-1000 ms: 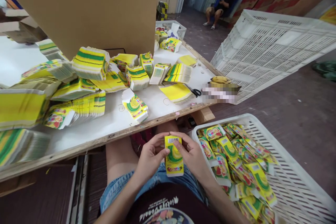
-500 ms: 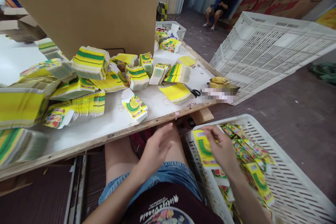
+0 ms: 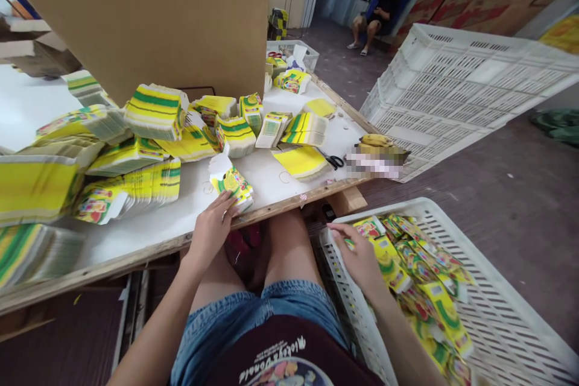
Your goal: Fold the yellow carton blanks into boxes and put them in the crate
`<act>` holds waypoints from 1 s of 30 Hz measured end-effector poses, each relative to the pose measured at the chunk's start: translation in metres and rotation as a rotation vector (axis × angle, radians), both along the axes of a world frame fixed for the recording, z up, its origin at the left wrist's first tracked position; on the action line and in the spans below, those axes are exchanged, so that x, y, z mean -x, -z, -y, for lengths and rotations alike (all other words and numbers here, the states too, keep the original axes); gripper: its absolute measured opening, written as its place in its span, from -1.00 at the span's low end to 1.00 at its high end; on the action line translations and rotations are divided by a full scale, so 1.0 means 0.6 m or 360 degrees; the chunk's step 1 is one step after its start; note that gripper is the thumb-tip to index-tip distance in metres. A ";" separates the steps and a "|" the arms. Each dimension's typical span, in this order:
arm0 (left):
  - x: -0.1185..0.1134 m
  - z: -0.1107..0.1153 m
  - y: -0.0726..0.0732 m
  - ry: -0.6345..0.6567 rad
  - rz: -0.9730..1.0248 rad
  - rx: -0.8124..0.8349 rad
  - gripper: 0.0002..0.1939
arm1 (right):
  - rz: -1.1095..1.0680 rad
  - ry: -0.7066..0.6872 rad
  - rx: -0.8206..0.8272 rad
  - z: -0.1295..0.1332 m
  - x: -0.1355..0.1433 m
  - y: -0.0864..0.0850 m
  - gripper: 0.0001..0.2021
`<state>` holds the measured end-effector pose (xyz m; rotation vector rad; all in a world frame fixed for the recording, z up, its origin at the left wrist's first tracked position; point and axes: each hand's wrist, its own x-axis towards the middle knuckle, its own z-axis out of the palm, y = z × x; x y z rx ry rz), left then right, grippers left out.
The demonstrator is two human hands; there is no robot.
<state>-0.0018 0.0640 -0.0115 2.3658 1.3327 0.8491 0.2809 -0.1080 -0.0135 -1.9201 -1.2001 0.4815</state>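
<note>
My left hand (image 3: 212,226) is at the table's front edge, its fingers closed on the lower left side of a small yellow carton (image 3: 236,184). The carton is printed with green and fruit pictures, and white flaps stick up at its far end. Over the near left rim of a white plastic crate (image 3: 436,211) is my right hand (image 3: 357,253), fingers stretched out and nothing held. Beside and beneath that hand lie several yellow printed cartons (image 3: 446,310) in the crate, partly hidden by my forearm.
Stacks of flattened yellow cartons (image 3: 154,111) cover the table's left and middle. Black-handled scissors (image 3: 335,161) and bananas (image 3: 375,140) lie at its right end. A large cardboard sheet (image 3: 181,18) stands behind. White crates (image 3: 452,84) are stacked at right; a person (image 3: 380,12) sits far back.
My left hand has moved left and forward from above my lap to the carton on the table. My right hand has let go of a yellow carton into the crate and drawn back left.
</note>
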 end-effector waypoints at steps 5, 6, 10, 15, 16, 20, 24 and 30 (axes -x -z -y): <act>0.004 0.043 -0.024 -0.0209 0.0442 -0.0401 -0.70 | -0.0695 -0.0187 -0.0125 -0.041 0.108 -0.054 -0.66; 0.001 0.060 -0.029 -0.0138 0.0510 -0.0466 -0.67 | -0.0832 -0.0204 -0.0172 -0.048 0.125 -0.066 -0.64; -0.021 0.140 -0.036 0.0532 0.0605 -0.0299 -0.54 | -0.1335 -0.0245 -0.0296 -0.067 0.160 -0.090 -0.63; -0.046 0.198 -0.029 0.0595 0.0950 0.0078 -0.49 | -0.1513 -0.0007 -0.0325 -0.059 0.154 -0.070 -0.66; -0.049 0.199 -0.030 0.0483 0.1120 0.0202 -0.50 | -0.1541 -0.0007 -0.0314 -0.054 0.153 -0.065 -0.66; -0.058 0.179 -0.043 0.0238 0.1783 0.1127 -0.50 | -0.1660 -0.0082 -0.0225 -0.040 0.158 -0.051 -0.71; -0.064 0.172 -0.050 0.0505 0.1954 0.1853 -0.45 | -0.1737 -0.0163 -0.0107 -0.036 0.168 -0.046 -0.71; -0.069 0.192 -0.040 0.0546 0.2054 0.1799 -0.56 | -0.1679 -0.0221 -0.0068 -0.029 0.166 -0.054 -0.73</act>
